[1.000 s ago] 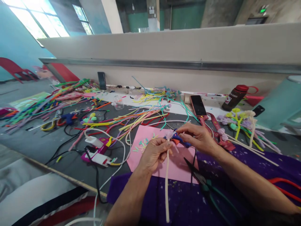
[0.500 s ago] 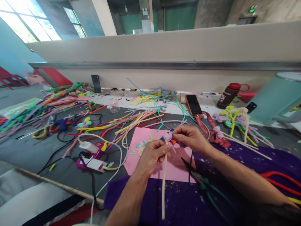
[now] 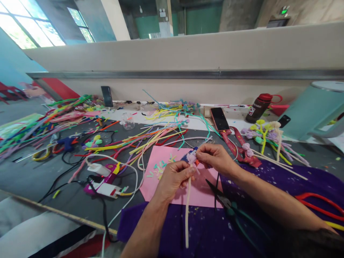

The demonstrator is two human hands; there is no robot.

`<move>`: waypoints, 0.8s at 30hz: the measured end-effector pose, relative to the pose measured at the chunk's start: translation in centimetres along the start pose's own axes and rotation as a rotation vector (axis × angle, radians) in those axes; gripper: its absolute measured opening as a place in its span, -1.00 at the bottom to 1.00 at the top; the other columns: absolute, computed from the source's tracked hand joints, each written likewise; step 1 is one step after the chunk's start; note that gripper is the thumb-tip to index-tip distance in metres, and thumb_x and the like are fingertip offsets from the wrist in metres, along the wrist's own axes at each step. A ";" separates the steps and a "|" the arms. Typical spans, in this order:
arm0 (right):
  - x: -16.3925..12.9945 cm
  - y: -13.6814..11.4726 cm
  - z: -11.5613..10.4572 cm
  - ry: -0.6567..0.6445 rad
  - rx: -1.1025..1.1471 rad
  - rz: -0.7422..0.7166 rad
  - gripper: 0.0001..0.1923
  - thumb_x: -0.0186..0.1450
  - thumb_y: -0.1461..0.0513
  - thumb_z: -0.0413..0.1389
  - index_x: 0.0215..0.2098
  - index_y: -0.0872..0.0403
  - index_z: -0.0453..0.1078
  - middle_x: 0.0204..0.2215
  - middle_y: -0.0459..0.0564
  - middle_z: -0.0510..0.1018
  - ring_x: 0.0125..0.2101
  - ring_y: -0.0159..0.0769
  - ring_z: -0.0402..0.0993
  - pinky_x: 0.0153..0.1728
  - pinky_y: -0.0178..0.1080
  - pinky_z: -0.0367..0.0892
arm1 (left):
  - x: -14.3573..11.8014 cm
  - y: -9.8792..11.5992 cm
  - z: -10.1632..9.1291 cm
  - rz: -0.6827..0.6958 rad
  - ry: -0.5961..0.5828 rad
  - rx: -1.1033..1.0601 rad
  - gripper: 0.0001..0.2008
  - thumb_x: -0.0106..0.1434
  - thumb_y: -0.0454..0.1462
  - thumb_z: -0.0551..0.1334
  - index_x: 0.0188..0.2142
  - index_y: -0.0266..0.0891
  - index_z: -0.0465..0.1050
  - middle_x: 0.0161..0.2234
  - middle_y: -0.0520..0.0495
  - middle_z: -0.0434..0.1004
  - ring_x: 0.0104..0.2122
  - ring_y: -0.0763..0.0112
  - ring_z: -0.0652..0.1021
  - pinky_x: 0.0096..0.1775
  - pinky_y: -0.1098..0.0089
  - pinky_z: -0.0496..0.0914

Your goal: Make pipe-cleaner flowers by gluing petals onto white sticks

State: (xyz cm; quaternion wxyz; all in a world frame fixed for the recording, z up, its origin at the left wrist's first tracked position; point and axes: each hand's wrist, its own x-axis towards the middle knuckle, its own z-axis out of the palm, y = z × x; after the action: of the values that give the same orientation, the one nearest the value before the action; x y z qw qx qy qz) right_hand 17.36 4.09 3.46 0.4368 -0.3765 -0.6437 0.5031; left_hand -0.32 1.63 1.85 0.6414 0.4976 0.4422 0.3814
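Note:
Between the fingertips of my left hand [image 3: 172, 181] is a pipe-cleaner flower, a light purple bloom [image 3: 191, 157] on a cream stem [image 3: 187, 215] that hangs straight down. My right hand [image 3: 215, 156] pinches at the right side of the bloom; the exact bit it grips is hidden by the fingers. Both hands are above a pink sheet [image 3: 154, 190] strewn with small green and yellow clippings [image 3: 159, 166]. Just behind the bloom a blue and orange tool is partly covered. Green-handled pliers [image 3: 228, 204] lie under my right forearm, jaws toward the sheet.
Several loose pipe cleaners [image 3: 156, 134] spread behind the sheet. A power strip with plugs and cables [image 3: 104, 182] and a blue glue gun [image 3: 67, 143] lie left. A phone [image 3: 219, 119], finished flowers [image 3: 264, 134], a brown bottle [image 3: 258, 109] and red-handled scissors [image 3: 319, 204] are on the right.
The view has shifted slightly, so the bench appears a little further left. My hands stay at the flower, and the bloom's petals look slightly differently turned.

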 end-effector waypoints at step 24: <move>-0.2 0.5 0.9 0.064 0.026 -0.015 -0.76 0.20 0.12 0.09 -0.45 0.15 0.40 -0.62 -0.12 0.41 -0.67 -0.53 0.25 -0.68 -0.43 0.13 | 0.2 -0.1 0.0 -0.016 0.004 -0.020 -0.77 0.00 -0.18 0.31 -0.56 -0.32 0.39 -0.66 0.03 0.44 -0.77 0.67 0.27 -0.71 0.59 0.10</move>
State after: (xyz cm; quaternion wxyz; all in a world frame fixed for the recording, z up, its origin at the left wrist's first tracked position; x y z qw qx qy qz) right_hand 16.63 3.69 2.86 0.4657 -0.3818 -0.6258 0.4958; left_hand -0.25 1.76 1.71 0.6484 0.4869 0.4436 0.3818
